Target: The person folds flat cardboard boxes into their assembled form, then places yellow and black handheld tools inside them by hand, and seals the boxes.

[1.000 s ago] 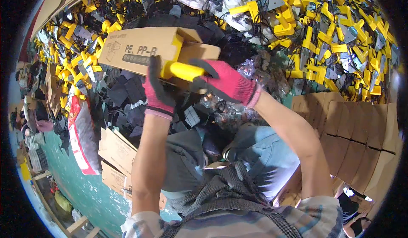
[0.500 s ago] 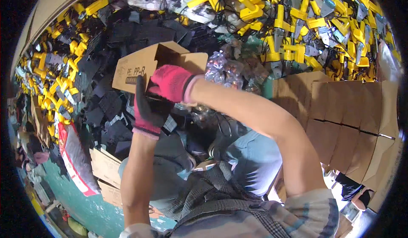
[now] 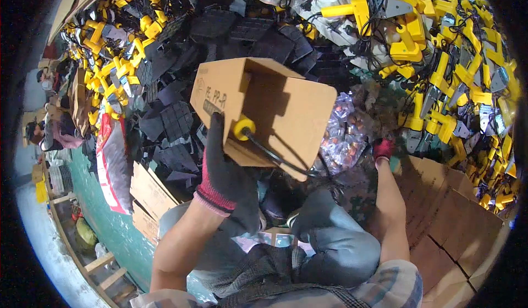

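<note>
My left hand [image 3: 220, 168], in a black and pink glove, grips an open cardboard box [image 3: 220, 96] by its near left side. Inside the box shows a yellow tool end [image 3: 243, 128]. From it a black cord [image 3: 280, 159] runs over the open flap and hangs outside. Off to the right, my right hand [image 3: 383, 150], in a pink glove, reaches down beside a heap of small clear plastic bags [image 3: 344, 137] with brownish parts in them. Its fingers are hidden in shadow, so what they touch cannot be made out.
Yellow-handled tools with grey metal plates [image 3: 440, 82] are heaped at the far right, with more [image 3: 113, 69] at the left. Black plastic cases [image 3: 170, 124] pile up ahead. Folded cardboard boxes [image 3: 429, 198] stand by my right arm. A red and white sack [image 3: 113, 165] lies left.
My right hand has left the box and moved right, down to the plastic bags. The box, still in my left hand, now opens toward me, showing the yellow tool end and cord.
</note>
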`<state>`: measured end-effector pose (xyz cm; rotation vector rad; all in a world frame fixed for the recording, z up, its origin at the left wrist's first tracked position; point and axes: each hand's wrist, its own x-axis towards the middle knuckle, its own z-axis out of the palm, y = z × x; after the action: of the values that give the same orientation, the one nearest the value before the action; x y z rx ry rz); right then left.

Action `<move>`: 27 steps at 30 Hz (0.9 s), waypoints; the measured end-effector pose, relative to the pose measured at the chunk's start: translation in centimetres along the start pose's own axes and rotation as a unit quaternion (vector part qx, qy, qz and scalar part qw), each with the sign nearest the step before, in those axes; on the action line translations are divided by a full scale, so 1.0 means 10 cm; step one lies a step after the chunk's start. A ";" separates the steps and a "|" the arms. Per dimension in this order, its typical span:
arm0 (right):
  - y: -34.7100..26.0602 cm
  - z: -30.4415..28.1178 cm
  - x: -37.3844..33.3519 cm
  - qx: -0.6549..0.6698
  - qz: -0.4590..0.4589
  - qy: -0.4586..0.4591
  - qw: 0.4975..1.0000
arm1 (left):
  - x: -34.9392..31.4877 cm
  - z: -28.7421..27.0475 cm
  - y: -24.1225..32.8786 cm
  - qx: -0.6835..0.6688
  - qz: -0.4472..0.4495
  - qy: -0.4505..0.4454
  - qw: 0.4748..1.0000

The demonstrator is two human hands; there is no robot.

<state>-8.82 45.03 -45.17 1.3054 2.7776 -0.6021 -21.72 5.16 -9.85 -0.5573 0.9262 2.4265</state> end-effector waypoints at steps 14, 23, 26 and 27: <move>-3.13 -3.21 -1.70 0.251 -0.449 0.089 0.853 | -0.11 0.19 -0.35 -0.116 -0.027 -0.143 0.982; -3.09 -3.58 -2.25 0.123 -0.525 0.086 0.837 | -1.04 -0.08 -0.36 -0.035 -0.103 -0.214 0.971; -3.17 -3.99 -2.75 0.098 -0.604 0.078 0.787 | -1.34 -0.66 -0.28 0.447 0.211 -0.015 0.869; -3.17 -4.03 -2.86 0.079 -0.664 0.096 0.737 | -1.44 -0.72 -0.25 0.344 0.315 -0.023 0.884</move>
<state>-7.80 19.62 7.76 -0.9825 3.4301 -0.6585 -7.35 -2.37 -8.51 0.0921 2.0671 2.3337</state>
